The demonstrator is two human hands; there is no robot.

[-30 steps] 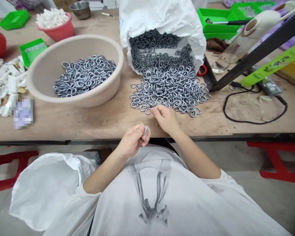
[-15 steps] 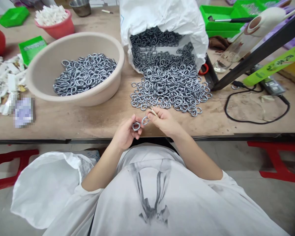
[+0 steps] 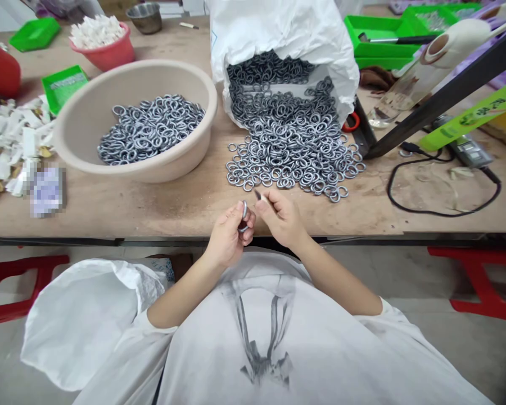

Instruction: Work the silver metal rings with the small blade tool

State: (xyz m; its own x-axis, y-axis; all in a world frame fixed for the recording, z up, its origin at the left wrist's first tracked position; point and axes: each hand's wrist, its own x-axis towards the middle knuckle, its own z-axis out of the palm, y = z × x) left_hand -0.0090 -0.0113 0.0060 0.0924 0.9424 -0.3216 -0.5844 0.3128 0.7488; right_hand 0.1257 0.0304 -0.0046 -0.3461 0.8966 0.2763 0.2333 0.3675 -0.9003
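Note:
My left hand [image 3: 230, 233] is closed near the table's front edge, pinching metal rings [image 3: 244, 210] between thumb and fingers. At least two grey rings show there, one of them tilted on edge at the fingertips. Just to the right, my right hand [image 3: 280, 216] is closed around a thin pale stick with a dark tip [image 3: 258, 195], whose tip points away from me. The fingers hide most of that stick. Beyond both hands lies a heap of loose grey rings [image 3: 295, 146], spilling from the mouth of a white sack [image 3: 278, 28].
A beige basin [image 3: 80, 160] with many rings stands at left. Further left are white pieces [image 3: 29, 143], a green tray [image 3: 65, 93] and a red bowl [image 3: 109, 56]. At right, a dark metal bar [image 3: 430, 95] slants over a black cable [image 3: 447, 215]. An open white bag [image 3: 80, 326] hangs below.
The ring that was at my right fingertips now appears to be in my left hand. My left hand has shifted right and turned, and the stick's dark tip shows more clearly.

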